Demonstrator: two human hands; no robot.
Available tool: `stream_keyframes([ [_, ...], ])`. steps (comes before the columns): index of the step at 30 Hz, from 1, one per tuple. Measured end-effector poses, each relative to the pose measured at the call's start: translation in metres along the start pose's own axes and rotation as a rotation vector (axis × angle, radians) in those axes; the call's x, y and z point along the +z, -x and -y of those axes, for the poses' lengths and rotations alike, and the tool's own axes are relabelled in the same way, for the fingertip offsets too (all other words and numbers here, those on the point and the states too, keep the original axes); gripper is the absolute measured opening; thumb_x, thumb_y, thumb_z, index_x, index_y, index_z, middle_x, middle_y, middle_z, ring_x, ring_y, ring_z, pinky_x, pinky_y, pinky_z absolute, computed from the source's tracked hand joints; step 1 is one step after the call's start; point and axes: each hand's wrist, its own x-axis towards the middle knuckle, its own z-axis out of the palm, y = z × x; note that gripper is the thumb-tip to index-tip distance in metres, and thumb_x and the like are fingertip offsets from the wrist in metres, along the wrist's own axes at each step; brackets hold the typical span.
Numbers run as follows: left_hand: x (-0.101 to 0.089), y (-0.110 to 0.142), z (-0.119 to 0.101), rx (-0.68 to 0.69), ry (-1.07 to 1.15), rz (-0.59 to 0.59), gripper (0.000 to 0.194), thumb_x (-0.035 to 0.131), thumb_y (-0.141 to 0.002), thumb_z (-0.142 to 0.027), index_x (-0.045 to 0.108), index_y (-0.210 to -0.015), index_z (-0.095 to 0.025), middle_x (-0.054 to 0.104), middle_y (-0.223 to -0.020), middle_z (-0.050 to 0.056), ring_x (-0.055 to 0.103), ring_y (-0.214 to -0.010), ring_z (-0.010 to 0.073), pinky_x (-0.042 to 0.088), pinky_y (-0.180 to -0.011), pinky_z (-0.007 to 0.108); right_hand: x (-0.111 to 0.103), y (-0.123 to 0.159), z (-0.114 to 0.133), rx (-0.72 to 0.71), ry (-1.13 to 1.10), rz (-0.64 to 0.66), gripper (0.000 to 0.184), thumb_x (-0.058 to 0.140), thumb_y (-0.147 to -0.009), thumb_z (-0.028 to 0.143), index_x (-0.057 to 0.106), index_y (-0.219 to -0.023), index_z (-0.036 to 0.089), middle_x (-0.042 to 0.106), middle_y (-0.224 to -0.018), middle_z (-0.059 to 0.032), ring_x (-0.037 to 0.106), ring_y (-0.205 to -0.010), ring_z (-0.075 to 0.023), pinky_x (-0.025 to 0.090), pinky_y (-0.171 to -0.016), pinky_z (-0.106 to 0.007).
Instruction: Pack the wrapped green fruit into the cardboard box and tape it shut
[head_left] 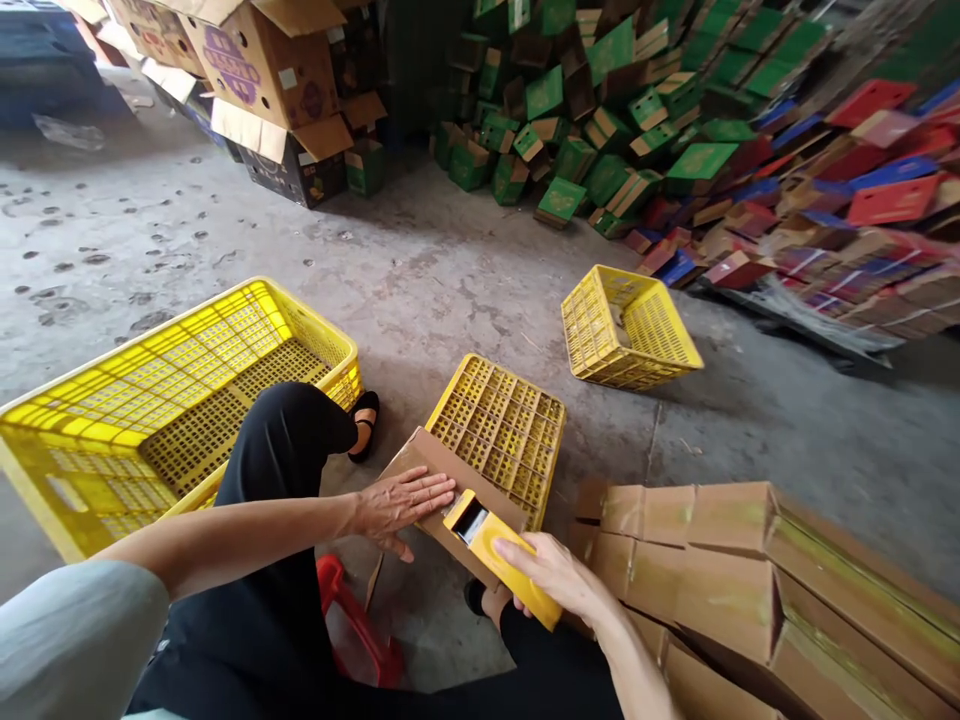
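My left hand (pixel 401 505) lies flat on a brown cardboard box (pixel 469 480), its fingers stretched out and pressing on the cardboard. In my right hand (pixel 555 575) is a yellow carton stapler (pixel 499 550), gripped round its body. The dark opening at its front end rests at or just above the cardboard, close to my left fingertips; actual contact is unclear. Beneath the box's far side is an upturned yellow plastic crate (pixel 499 415).
To the left stands a large yellow crate (pixel 187 330); a smaller one (pixel 637 335) sits ahead right. Folded brown cartons (pixel 712 570) are stacked at my right. A red plastic stool (pixel 360 630) shows below me. Green boxes (pixel 559 200) and red boxes (pixel 892 200) are piled behind.
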Motion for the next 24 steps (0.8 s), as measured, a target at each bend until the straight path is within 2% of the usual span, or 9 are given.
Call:
stream_keyframes([
  [8, 0.001, -0.003, 0.001, 0.008, -0.006, -0.015, 0.122, 0.062, -0.09, -0.074, -0.001, -0.171, -0.009, 0.009, -0.176, 0.023, 0.014, -0.163, 0.0405, 0.007, -0.132, 0.056, -0.008, 0.014, -0.002, 0.048, -0.038, 0.016, 0.058, 0.063, -0.087, 0.073, 0.066, -0.097, 0.017, 0.075, -0.07, -0.0059, 0.074, -0.061, -0.0202, 0.056, -0.052, -0.024],
  [12, 0.007, -0.005, -0.01, 0.004, -0.022, -0.018, 0.122, 0.057, -0.091, -0.079, -0.003, -0.171, -0.009, 0.006, -0.176, 0.023, 0.01, -0.163, 0.0414, 0.005, -0.131, 0.058, -0.007, 0.017, 0.001, 0.043, -0.058, 0.003, 0.057, 0.065, -0.086, 0.073, 0.066, -0.095, 0.016, 0.074, -0.069, -0.0058, 0.074, -0.06, -0.0204, 0.056, -0.052, -0.023],
  [16, 0.015, -0.011, -0.02, 0.039, -0.029, -0.041, 0.122, 0.055, -0.092, -0.078, -0.006, -0.171, -0.007, 0.003, -0.176, 0.023, 0.01, -0.163, 0.0402, 0.009, -0.132, 0.055, -0.006, 0.016, -0.003, 0.036, -0.06, 0.006, 0.057, 0.065, -0.086, 0.072, 0.066, -0.095, 0.016, 0.075, -0.069, -0.0064, 0.074, -0.06, -0.0202, 0.057, -0.052, -0.023],
  [24, 0.015, -0.02, -0.013, 0.05, -0.039, -0.001, 0.12, 0.054, -0.093, -0.076, -0.008, -0.171, -0.009, -0.001, -0.177, 0.019, 0.008, -0.164, 0.0365, 0.007, -0.133, 0.052, -0.01, 0.016, -0.017, 0.063, -0.036, -0.009, 0.061, 0.065, -0.084, 0.077, 0.065, -0.095, 0.017, 0.077, -0.073, -0.0077, 0.077, -0.064, -0.0236, 0.058, -0.053, -0.026],
])
